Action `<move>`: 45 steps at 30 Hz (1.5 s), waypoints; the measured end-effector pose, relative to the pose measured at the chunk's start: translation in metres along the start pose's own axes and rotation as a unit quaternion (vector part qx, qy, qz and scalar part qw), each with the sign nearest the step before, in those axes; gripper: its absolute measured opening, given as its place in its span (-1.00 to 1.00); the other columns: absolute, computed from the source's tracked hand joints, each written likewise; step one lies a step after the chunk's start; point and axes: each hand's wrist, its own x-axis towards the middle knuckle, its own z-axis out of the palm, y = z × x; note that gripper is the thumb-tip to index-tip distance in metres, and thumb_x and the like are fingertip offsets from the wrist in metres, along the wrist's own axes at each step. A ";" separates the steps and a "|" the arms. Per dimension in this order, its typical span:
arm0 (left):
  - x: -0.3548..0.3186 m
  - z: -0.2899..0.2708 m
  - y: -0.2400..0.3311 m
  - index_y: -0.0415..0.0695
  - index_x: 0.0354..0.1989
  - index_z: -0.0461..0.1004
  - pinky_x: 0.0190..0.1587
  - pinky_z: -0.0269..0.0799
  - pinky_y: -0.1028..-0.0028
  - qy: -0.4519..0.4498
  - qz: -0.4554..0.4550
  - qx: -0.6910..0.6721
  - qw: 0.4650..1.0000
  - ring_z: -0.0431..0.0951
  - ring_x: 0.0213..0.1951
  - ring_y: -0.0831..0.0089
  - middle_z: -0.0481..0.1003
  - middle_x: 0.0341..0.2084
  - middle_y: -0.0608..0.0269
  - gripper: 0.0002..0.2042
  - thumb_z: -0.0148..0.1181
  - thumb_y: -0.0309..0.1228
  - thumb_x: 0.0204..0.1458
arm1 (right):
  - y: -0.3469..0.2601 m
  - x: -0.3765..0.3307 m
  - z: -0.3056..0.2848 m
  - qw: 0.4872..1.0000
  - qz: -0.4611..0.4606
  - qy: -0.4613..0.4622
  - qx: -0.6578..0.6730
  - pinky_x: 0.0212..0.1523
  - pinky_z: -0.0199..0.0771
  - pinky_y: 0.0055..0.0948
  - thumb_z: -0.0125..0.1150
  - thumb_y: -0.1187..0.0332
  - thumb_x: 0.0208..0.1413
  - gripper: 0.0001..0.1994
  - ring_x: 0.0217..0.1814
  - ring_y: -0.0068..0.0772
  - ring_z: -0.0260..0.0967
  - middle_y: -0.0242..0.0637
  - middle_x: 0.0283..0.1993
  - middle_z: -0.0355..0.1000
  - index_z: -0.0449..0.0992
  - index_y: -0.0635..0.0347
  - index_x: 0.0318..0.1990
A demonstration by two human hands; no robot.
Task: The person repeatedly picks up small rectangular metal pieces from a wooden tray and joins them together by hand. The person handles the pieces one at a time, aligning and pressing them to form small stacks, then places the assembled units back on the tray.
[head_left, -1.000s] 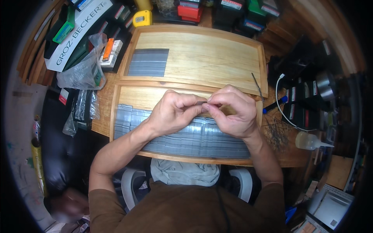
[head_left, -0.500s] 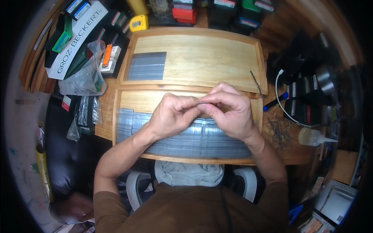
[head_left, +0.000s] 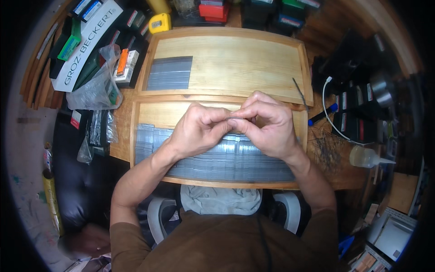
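Observation:
Over the front wooden tray [head_left: 213, 184], my left hand [head_left: 195, 131] and my right hand [head_left: 274, 129] meet with thumbs and forefingers pinched together. Between the fingertips runs a thin dark metal needle [head_left: 233, 119], mostly covered by them. Below both hands, tightly packed rows of thin grey metal needles [head_left: 226, 163] line the near part of this tray. Beyond it lies a second wooden tray [head_left: 249, 63], with a smaller rectangular block of grey needles [head_left: 170, 73] at its left end.
A single dark strip [head_left: 300, 93] leans over the rear tray's right edge. To the right are a blue-and-black tool [head_left: 322, 114], a white cable [head_left: 324, 97], loose needles [head_left: 327, 152] and a squeeze bottle [head_left: 369, 157]. At left sit boxes, a plastic bag [head_left: 97, 88] and an orange lighter [head_left: 122, 62]; a yellow tape measure [head_left: 160, 23] stands behind.
Both hands stay pinched together at nearly the same spot, with a slight shift of the fingertips. The whole view has moved a little; the trays look unchanged.

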 end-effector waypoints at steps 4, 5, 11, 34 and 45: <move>-0.001 0.003 -0.004 -0.27 -0.10 0.71 -0.32 0.56 0.57 0.015 -0.033 -0.066 0.997 0.67 -0.35 0.60 0.72 -0.42 0.12 -0.85 0.32 -0.53 0.22 | -0.001 0.001 0.004 1.000 0.004 0.011 -0.013 -0.40 0.39 -0.62 0.43 0.63 0.05 -0.80 -0.35 -0.62 0.42 -0.34 -0.28 0.51 0.73 0.29 -0.14; -0.001 0.005 -0.004 -0.27 -0.09 0.71 -0.30 0.57 0.57 0.019 -0.031 -0.078 0.996 0.67 -0.33 0.60 0.72 -0.40 0.12 -0.85 0.31 -0.53 0.22 | 0.000 0.001 0.004 1.000 -0.001 0.011 -0.018 -0.40 0.39 -0.62 0.43 0.63 0.06 -0.80 -0.35 -0.62 0.42 -0.34 -0.28 0.51 0.73 0.29 -0.14; -0.001 0.001 -0.002 -0.27 -0.06 0.70 -0.24 0.61 0.56 -0.002 -0.051 -0.078 0.996 0.68 -0.28 0.59 0.73 -0.35 0.12 -0.83 0.30 -0.53 0.24 | 0.000 0.002 0.006 1.000 -0.004 0.016 -0.006 -0.42 0.37 -0.61 0.45 0.61 0.05 -0.83 -0.37 -0.62 0.42 -0.36 -0.32 0.50 0.74 0.28 -0.18; -0.003 0.011 -0.008 -0.25 -0.10 0.71 -0.37 0.55 0.57 0.054 0.019 -0.082 0.995 0.69 -0.38 0.58 0.72 -0.40 0.12 -0.86 0.31 -0.53 0.23 | -0.005 0.001 0.004 0.999 0.001 0.034 0.021 -0.38 0.45 -0.56 0.46 0.52 0.12 -0.88 -0.33 -0.57 0.46 -0.32 -0.30 0.51 0.73 0.28 -0.19; -0.007 0.006 -0.004 -0.26 -0.12 0.71 -0.47 0.47 0.56 0.030 -0.008 -0.022 0.999 0.62 -0.50 0.61 0.68 -0.52 0.12 -0.87 0.31 -0.55 0.20 | 0.002 -0.003 0.002 1.000 -0.008 -0.004 -0.004 -0.37 0.41 -0.59 0.46 0.62 0.05 -0.81 -0.32 -0.60 0.44 -0.36 -0.29 0.51 0.74 0.26 -0.17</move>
